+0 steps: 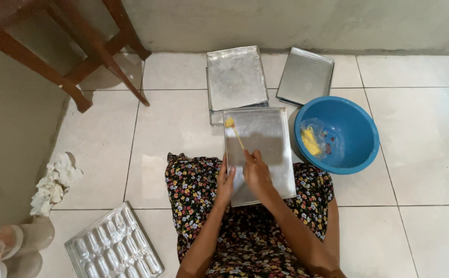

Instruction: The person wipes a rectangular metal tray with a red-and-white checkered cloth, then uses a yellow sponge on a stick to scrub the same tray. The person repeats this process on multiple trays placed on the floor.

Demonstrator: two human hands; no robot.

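Baking tray (265, 139) on lap; L hand (226, 181) grips its left edge, R hand (255, 167) pinches brush (235, 132), yellow tip at tray's far-left corner. Blue bowl (356, 123) right of tray w/ plastic bag, yellow fat inside.

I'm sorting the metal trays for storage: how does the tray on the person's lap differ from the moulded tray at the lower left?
The lap tray has a flat, smooth bottom; the moulded tray is filled with rows of oval cavities. The lap tray rests on the knees, gripped by the left hand while the right hand brushes it; the moulded tray lies untouched on the floor tiles. Both are rectangular, silvery metal.
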